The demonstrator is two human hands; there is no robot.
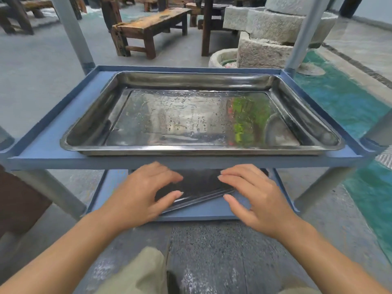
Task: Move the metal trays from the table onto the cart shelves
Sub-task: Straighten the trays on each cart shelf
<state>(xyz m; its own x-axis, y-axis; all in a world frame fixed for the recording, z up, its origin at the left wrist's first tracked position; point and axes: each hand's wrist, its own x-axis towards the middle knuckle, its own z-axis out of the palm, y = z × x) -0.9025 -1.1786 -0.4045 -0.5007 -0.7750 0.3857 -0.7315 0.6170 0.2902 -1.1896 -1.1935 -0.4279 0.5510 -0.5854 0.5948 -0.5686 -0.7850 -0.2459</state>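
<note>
We stood at the blue cart [53,160] with both arms reached down toward its lower shelf [203,215]. One metal tray [201,149] already lay flat on the upper shelf [63,132], long side toward us, set well inside the raised lip, which we judged would keep it from sliding off when the cart rolled; its wet floor mirrored greenery and the room above. A second tray [201,187] sat on the lower shelf, dark in the shadow of the shelf above, and it lay askew, its near rim running at a slant to the shelf edge. Our left hand [144,194] and right hand [252,196] were both open, palms down and fingers loosely spread, gripping nothing. They hovered over the near corners of that lower tray, and through the blur we could not tell whether the fingertips touched its rim or hung just above it. We read the pose as hands placed either side so that a push from both could square the tray and seat it deeper under the upper shelf; a one-sided shove would likely have turned it further. By our reckoning the task was well along, with two trays on the cart, though the table was out of view and we could not say whether more waited there. Wooden benches [152,28] and stone troughs [265,54] stood well beyond the cart, clear of the work.
</note>
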